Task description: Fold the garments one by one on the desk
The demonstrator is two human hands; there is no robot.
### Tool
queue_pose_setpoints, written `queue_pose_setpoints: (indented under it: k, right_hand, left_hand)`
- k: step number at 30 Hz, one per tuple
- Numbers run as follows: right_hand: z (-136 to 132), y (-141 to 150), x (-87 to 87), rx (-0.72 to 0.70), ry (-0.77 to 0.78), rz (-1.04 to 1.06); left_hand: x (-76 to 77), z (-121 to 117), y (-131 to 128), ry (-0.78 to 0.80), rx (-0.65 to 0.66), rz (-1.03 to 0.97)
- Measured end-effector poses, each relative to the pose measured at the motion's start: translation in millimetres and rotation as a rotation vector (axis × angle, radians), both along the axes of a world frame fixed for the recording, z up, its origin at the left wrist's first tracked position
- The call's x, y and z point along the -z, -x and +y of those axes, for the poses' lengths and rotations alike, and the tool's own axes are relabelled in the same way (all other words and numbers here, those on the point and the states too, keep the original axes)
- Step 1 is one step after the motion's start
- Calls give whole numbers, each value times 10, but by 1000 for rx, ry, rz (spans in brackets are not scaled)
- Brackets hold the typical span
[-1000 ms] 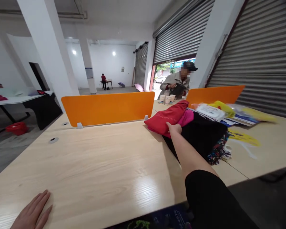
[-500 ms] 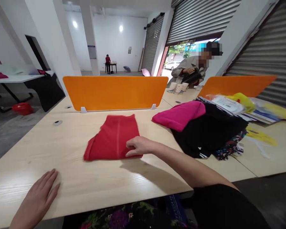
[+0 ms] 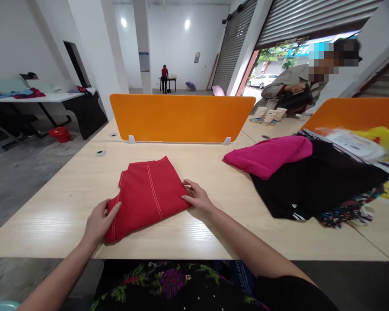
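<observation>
A folded red garment (image 3: pixel 145 196) with white stitching lies on the light wooden table (image 3: pixel 214 233) in front of me. My left hand (image 3: pixel 99 222) rests on its near left corner, fingers pinching the edge. My right hand (image 3: pixel 197 196) touches its right edge with the fingers curled on the fabric. To the right sits a pile of clothes: a pink garment (image 3: pixel 270 155) on top of black cloth (image 3: pixel 317 181) and a patterned piece (image 3: pixel 346 211).
An orange divider (image 3: pixel 181 117) stands across the table behind the garment, a second orange divider (image 3: pixel 353 113) at the right. Paper cups (image 3: pixel 270 115) and plastic-wrapped packets (image 3: pixel 359 144) lie beyond the pile. A person (image 3: pixel 294 88) stands by the open shutter. Another table (image 3: pixel 45 98) is at far left.
The red garment went from the pile to the table in front of me. My left hand moved from the bare table onto its left corner; my right hand stays at its right edge.
</observation>
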State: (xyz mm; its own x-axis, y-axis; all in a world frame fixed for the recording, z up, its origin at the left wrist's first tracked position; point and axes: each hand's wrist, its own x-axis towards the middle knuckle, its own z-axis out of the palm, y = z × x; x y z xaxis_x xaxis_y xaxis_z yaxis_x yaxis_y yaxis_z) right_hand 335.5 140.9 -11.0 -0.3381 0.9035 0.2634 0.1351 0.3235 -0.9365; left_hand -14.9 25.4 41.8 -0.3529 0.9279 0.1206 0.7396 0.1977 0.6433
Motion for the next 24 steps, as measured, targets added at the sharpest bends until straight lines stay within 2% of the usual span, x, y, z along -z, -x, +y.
queue_pose_setpoints:
  k: [3,5,6,7,9,11,12,14,18,20,24]
  right_hand:
    - [24,57,-33,-51,9,50]
    - [51,66,-42,-3,84,89]
    - [66,57,-45,27,138,123]
    - [81,42,-50,40,194,158]
    - [100,-1,-77,2,276,214]
    - [94,-40,-131,-74,307,224]
    - [81,-53,-166,-114,309,206]
    - [42,-64,-241,-189,286,142]
    - [-31,-68,-364,-265,223,111]
    - [-26,-64,-424,-220,206,117]
    - [127,118,-633,33,138,-61]
  left_hand:
    - [-103,248,-197,-57,26,-69]
    - [-182,239,-422,-217,159,-60]
    - [-223,181,-575,-314,296,-6]
    - [-261,99,-749,-381,519,83]
    - [-308,-82,-1107,-397,1076,306]
    - [-301,-215,-1392,-324,1380,460]
    - [-276,-252,-1485,-278,1444,491]
    - [-200,-270,-1571,-207,1458,485]
    - [-54,-232,-1540,-170,1401,423]
    - [-6,-227,-1522,-180,1403,391]
    - [56,-236,-1530,-165,1411,362]
